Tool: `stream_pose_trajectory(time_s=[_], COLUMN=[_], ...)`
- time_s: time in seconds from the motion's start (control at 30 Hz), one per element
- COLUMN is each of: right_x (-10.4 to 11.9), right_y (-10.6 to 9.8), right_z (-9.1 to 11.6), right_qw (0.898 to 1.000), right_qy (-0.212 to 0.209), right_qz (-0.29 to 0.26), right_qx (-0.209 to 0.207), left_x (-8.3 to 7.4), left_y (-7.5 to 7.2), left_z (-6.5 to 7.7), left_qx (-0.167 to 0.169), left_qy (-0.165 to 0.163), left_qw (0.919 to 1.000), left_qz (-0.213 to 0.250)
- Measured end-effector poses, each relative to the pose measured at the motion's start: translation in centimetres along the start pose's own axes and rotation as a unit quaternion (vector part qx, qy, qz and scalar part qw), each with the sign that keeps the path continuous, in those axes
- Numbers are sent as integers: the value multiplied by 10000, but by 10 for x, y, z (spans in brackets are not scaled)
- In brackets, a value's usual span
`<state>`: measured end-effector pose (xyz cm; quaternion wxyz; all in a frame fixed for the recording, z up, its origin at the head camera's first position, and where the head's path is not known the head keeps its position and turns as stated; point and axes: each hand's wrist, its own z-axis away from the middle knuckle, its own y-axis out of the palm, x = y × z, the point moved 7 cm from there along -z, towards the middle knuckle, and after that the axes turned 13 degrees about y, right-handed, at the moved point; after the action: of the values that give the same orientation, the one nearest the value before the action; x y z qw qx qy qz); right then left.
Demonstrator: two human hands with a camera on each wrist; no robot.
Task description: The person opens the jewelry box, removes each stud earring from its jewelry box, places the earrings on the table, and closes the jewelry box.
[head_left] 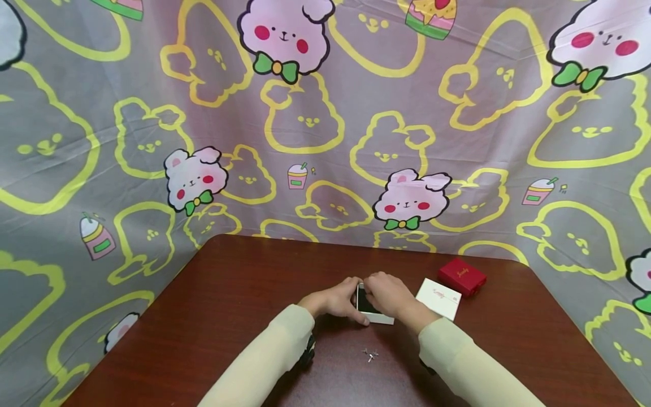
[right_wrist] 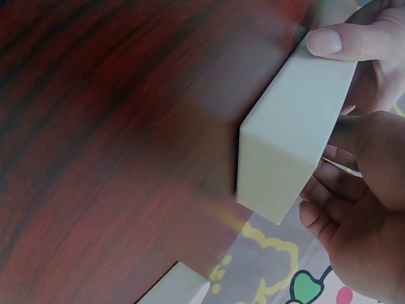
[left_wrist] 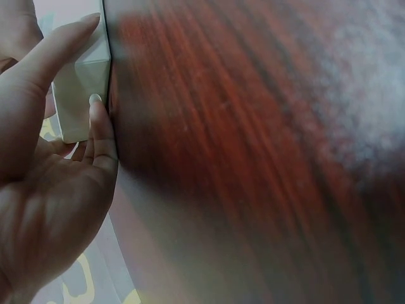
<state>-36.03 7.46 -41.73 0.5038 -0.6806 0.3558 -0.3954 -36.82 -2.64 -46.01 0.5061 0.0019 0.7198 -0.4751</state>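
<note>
A small white box point(head_left: 378, 319) with a black insert point(head_left: 367, 302) inside stands on the table in the head view. My left hand point(head_left: 342, 299) grips it from the left, its thumb along the near left corner. The box's pale side point(right_wrist: 297, 107) shows in the right wrist view, where the left thumb presses on it. My right hand point(head_left: 390, 295) is bent over the open top, fingers curled down at the black insert. Whether these fingers pinch something I cannot tell. Several tiny silver pieces point(head_left: 370, 356) lie on the table nearer to me.
A white lid-like box piece point(head_left: 440, 297) with red lettering lies just right of my right hand. Behind it sits a red box point(head_left: 461, 277) with gold lettering. The dark reddish wooden table point(head_left: 244, 282) ends at the back against a patterned curtain point(head_left: 315, 130).
</note>
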Motion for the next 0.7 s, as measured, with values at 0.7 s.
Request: stream_pose_trajectory(time_s=[0.7], right_x=[-12], right_y=[-10], right_z=[-5], right_qw=[9963], right_qy=[-247], right_qz=[-720], right_qx=[388], left_x=[0], left_y=[0], left_z=[-7], left_qx=[17], left_qy=[21], left_qw=[10000], left_qz=[-73])
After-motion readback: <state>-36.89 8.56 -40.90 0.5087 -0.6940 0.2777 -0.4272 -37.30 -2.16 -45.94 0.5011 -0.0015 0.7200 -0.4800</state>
